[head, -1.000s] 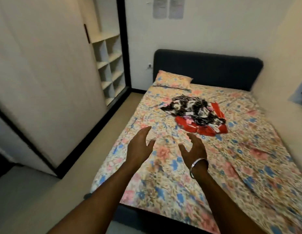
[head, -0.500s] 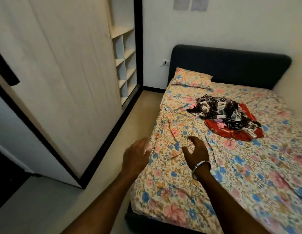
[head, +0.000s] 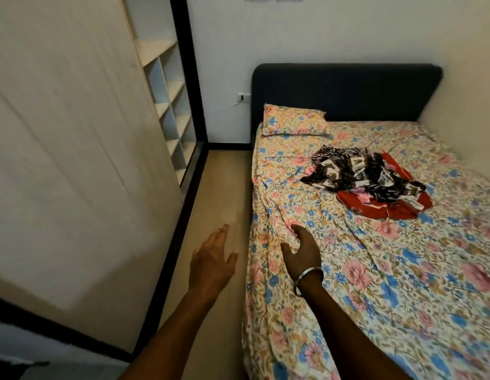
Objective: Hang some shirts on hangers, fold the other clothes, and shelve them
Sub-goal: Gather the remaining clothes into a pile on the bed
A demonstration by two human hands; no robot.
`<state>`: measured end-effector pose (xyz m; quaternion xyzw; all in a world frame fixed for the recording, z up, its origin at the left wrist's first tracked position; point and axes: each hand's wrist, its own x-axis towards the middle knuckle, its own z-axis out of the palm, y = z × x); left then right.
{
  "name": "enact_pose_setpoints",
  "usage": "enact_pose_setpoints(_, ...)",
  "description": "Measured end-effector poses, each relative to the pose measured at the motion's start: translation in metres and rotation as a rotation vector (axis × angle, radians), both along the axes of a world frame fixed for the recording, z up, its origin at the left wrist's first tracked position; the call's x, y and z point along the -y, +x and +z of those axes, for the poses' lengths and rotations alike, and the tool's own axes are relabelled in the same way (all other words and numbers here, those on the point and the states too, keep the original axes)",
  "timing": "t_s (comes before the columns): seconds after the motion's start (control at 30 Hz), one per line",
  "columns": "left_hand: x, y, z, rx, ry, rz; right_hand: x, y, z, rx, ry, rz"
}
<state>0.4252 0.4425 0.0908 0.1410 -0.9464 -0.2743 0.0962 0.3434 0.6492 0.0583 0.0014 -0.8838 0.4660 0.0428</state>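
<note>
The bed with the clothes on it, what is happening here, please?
A person stands beside the bed with both arms stretched forward. The left hand is over the floor and the right hand is over the floral sheet; both are open and hold nothing. The pile of clothes, black-and-white pieces on red ones, lies unfolded further up the bed, untouched. The wardrobe shelves on the left look bare, so the sorting has not started.

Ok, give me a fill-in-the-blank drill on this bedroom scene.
1. The pile of clothes lies on the ____.
2. The bracelet is on the ____ wrist.
3. Both the left hand and the right hand hold ____.
4. The pillow sits against the dark ____.

Missing words: bed; right; nothing; headboard.
</note>
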Motion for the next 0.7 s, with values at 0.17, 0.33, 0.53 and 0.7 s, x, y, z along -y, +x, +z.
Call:
enact_pose_setpoints(0.17,0.072,-0.064,-0.014,-0.008,0.039,-0.163,0.065,-0.032,-0.001,-0.016,-0.019,-0.134)
enact_pose_setpoints(0.33,0.14,-0.123,-0.019,0.003,0.095,-0.285,0.127,-0.048,0.0,-0.035,-0.024,-0.275)
enact_pose_setpoints(0.53,0.179,-0.183,-0.012,-0.013,0.154,-0.414,0.157,-0.05,0.011,-0.036,0.008,-0.426)
enact_pose_setpoints(0.7,0.151,-0.223,-0.018,-0.001,0.242,-0.523,0.142,-0.067,0.004,0.002,0.017,-0.536)
